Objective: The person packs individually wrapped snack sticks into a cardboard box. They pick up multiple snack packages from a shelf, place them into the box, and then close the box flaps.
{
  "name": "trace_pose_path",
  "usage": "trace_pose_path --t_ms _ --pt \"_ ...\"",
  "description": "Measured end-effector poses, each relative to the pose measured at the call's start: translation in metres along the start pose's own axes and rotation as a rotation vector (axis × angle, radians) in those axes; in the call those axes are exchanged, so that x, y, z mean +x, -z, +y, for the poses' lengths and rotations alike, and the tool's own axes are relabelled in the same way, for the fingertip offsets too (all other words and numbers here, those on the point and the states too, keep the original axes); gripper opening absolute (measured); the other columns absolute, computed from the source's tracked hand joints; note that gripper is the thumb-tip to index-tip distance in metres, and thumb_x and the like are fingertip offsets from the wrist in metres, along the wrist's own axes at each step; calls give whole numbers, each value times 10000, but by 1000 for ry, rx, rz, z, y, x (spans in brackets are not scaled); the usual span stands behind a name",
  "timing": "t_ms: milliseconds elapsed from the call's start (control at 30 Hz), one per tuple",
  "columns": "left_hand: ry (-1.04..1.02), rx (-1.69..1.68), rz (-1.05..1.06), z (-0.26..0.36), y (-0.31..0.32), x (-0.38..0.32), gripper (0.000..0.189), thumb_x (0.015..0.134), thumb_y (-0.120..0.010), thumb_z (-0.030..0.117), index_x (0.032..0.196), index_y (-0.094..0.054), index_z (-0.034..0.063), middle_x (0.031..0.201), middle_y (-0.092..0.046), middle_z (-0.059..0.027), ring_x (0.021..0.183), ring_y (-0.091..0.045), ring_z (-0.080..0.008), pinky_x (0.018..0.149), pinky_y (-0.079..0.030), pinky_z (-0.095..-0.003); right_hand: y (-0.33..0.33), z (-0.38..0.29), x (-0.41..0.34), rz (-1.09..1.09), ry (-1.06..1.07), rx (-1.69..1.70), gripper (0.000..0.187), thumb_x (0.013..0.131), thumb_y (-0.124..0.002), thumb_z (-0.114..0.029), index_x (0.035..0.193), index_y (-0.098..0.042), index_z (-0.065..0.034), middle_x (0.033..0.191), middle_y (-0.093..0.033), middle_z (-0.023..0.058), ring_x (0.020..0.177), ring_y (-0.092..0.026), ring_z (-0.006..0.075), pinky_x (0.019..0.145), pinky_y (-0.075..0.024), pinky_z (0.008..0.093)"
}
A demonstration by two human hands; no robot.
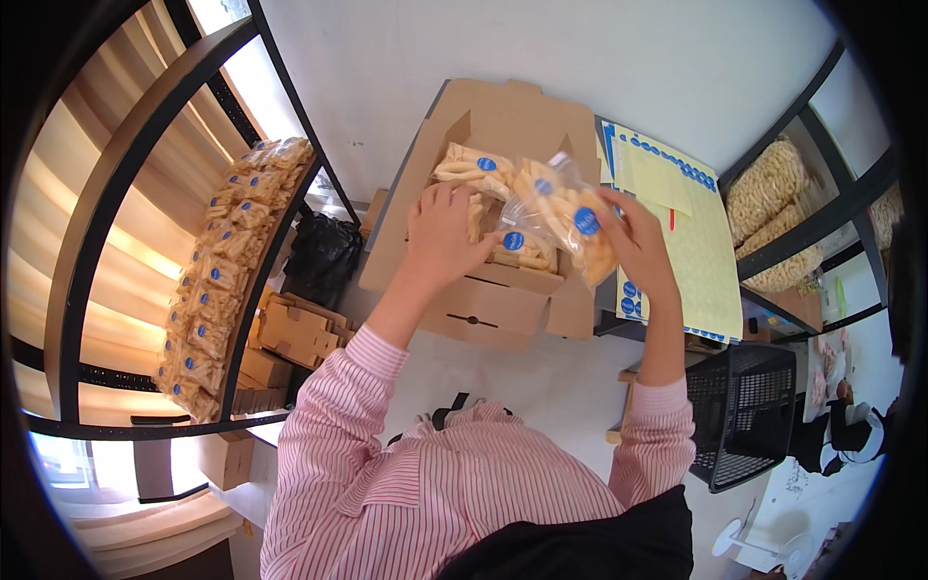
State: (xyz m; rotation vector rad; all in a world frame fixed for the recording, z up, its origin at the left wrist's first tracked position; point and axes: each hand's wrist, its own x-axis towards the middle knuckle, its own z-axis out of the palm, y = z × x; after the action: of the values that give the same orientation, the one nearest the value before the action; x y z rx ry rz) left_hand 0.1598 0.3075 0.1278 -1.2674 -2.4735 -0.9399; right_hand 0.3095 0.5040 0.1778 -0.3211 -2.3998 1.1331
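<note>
An unfolded cardboard box [522,105] stands open in front of me, its lid laid back. Inside lie clear plastic bags of pale stick snacks with round blue stickers, one at the back left [475,167] and one near the front [525,250]. My left hand [449,228] rests over the box's left side, on a snack bag partly hidden beneath it. My right hand [634,235] grips snack bags [565,210] that are held tilted above the box's right side; they overlap, so their exact number is unclear.
Yellow sticker sheets [696,268] with a red pen [672,220] lie right of the box. A shelf at left holds many snack bags [217,268], with folded cartons [297,330] and a black plastic bag [322,254] nearby. A black crate [747,413] and larger snack bags [768,188] are at right.
</note>
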Motion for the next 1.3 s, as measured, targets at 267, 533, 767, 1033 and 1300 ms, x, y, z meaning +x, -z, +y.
trace_pose_path --t_ms 267,533,767,1033,1300 --pt "167 181 -274 -13 -21 14 550 637 -670 203 1132 -494 41 1143 -488 -133 1092 -448 -336 923 -388 -395 -15 30 57 -326 -40 -107 315 795 -599 -202 1063 -611 -39 1023 -602 125 879 -586 227 777 -461 318" --pt "86 40 -252 -23 -15 15 507 628 -675 170 1071 -526 -25 1078 -524 -157 1040 -496 -330 894 -417 -381 -38 36 76 -535 -92 -167 276 807 -562 -249 957 -665 -40 871 -641 115 843 -595 219 755 -455 316" --pt "59 10 -277 -23 -12 18 559 645 -686 225 1086 -527 -80 1071 -531 -188 1012 -522 -331 859 -437 -376 -61 51 66 -472 26 -136 270 821 -556 -240 1011 -652 -72 939 -615 108 881 -566 237 771 -434 323" --pt "134 -147 -496 -48 -5 19 527 793 -563 247 1240 -458 -11 1316 -399 -211 1220 -358 -366 1021 -300 -384 -60 42 42 -268 290 -417 320 803 -580 -373 1035 -653 -164 1019 -553 68 1008 -492 205 850 -328 356" --pt "14 -106 -413 -43 -1 18 517 726 -656 196 1182 -501 8 1192 -490 -160 1125 -437 -317 955 -355 -365 -82 35 32 -413 239 -424 420 753 -622 -434 1082 -624 -173 1078 -531 76 1044 -469 236 909 -311 388"
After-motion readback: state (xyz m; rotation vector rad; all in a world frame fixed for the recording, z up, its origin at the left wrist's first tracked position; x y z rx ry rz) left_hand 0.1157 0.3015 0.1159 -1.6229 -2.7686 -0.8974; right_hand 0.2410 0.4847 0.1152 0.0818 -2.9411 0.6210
